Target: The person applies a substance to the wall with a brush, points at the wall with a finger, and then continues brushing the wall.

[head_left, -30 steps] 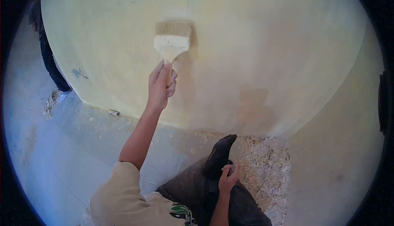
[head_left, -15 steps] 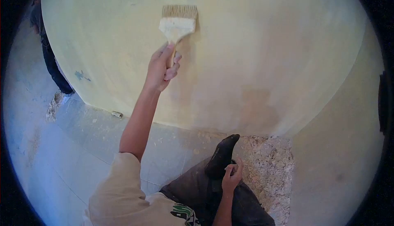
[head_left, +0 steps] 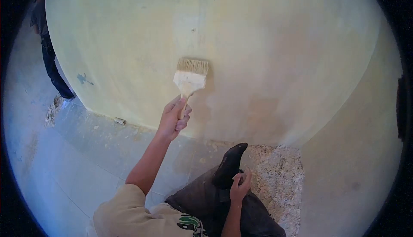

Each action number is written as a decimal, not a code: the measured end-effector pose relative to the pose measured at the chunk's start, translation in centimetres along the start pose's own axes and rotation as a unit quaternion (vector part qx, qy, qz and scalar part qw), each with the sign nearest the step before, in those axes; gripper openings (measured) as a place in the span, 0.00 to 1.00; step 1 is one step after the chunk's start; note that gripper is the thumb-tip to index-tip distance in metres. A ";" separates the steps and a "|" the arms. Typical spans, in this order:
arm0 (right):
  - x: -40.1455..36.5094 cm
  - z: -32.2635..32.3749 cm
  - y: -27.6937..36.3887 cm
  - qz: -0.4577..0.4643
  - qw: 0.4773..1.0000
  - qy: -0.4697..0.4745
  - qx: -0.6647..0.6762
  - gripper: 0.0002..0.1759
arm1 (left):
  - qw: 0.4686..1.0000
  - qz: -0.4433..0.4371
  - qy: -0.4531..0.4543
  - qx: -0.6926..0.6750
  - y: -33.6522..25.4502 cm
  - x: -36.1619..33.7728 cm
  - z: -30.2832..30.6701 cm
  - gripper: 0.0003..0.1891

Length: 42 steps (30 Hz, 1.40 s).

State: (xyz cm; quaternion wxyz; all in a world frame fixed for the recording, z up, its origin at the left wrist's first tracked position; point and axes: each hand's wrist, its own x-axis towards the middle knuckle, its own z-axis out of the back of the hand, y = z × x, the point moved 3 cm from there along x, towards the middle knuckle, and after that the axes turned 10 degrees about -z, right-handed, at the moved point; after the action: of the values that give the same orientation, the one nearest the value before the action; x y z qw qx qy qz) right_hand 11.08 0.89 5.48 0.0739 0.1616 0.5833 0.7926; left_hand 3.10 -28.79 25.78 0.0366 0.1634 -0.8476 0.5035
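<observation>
My left hand [head_left: 174, 118] is closed around the handle of a wide, flat paintbrush [head_left: 190, 80]. The brush points upward, its pale bristles against or very near a large curved, yellowish surface [head_left: 142, 43]. Lower down, my right hand [head_left: 241, 186] is beside my black-socked foot [head_left: 230, 164], above my dark trousers. Its fingers are loosely bent and apart, with nothing visible in them.
Shavings or scraps [head_left: 279, 181] lie on the floor right of my foot. A small cylindrical piece [head_left: 120, 121] sits by the surface's lower edge. At far left stands another person [head_left: 51, 65] in dark clothes, partly hidden by the curved surface.
My left hand has brought the paintbrush down the curved surface and slightly right. My right hand has stayed beside my foot, with the view shifting a little.
</observation>
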 end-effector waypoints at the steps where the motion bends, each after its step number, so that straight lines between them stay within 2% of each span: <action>1: 0.1 -0.1 -0.2 0.008 1.000 0.002 -0.004 0.23 | 1.000 -0.013 -0.004 0.019 -0.7 0.2 -0.2 0.14; 2: 0.0 -0.2 -0.3 0.014 1.000 0.006 -0.008 0.23 | 1.000 -0.012 -0.006 0.018 -1.4 0.7 -0.6 0.14; 4: -0.2 0.0 0.6 0.002 1.000 0.014 0.000 0.23 | 0.994 -0.097 0.016 0.048 -3.8 2.8 -1.8 0.13; 6: -0.1 -0.1 0.8 -0.008 1.000 0.018 0.011 0.23 | 0.990 -0.134 0.025 0.045 -6.5 4.9 -3.2 0.12; 7: 0.0 -0.1 0.5 -0.001 1.000 0.015 0.005 0.23 | 0.990 -0.134 0.025 0.044 -7.4 6.0 -3.3 0.12; 9: 0.1 -0.1 0.5 0.004 1.000 0.012 -0.001 0.23 | 0.985 -0.123 0.115 -0.028 -8.7 7.7 -3.9 0.12; 10: 0.1 -0.1 0.8 -0.006 1.000 0.012 0.002 0.23 | 0.985 -0.123 0.116 -0.027 -8.3 7.8 -3.9 0.12; 13: 0.2 -0.2 0.5 -0.008 1.000 0.015 0.012 0.23 | 0.988 -0.122 0.093 -0.003 -6.0 7.8 -3.0 0.12; 18: -0.1 0.1 1.7 0.005 1.000 0.015 0.022 0.22 | 0.999 -0.039 0.022 0.001 0.8 3.9 1.6 0.15; 21: -0.3 0.2 1.6 -0.023 0.999 0.038 0.008 0.22 | 1.000 -0.003 -0.004 0.028 2.1 1.5 2.5 0.15; 26: -0.2 -0.1 0.9 -0.001 1.000 0.010 0.023 0.22 | 0.997 -0.049 0.008 0.065 -1.6 0.4 0.7 0.14; 31: -0.3 0.0 0.7 0.010 1.000 0.013 -0.009 0.21 | 0.989 -0.131 0.022 0.062 -8.1 4.3 -2.3 0.13; 34: -0.3 -0.2 0.6 0.010 1.000 0.006 -0.013 0.21 | 0.984 -0.161 0.076 0.024 -10.5 6.9 -3.6 0.13; 39: -0.3 0.0 0.9 0.034 0.999 0.003 -0.016 0.20 | 0.989 -0.127 0.074 -0.013 -7.2 8.7 -2.0 0.13; 42: -0.3 0.0 0.8 0.014 1.000 0.004 -0.013 0.20 | 0.994 -0.090 0.062 -0.008 -3.8 6.9 0.3 0.15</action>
State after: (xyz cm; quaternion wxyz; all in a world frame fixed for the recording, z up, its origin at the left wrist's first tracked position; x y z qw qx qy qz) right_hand 11.39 0.54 6.23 0.0632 0.1656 0.5706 0.8018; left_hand -2.16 -32.32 30.37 0.1352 0.2075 -0.8295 0.5006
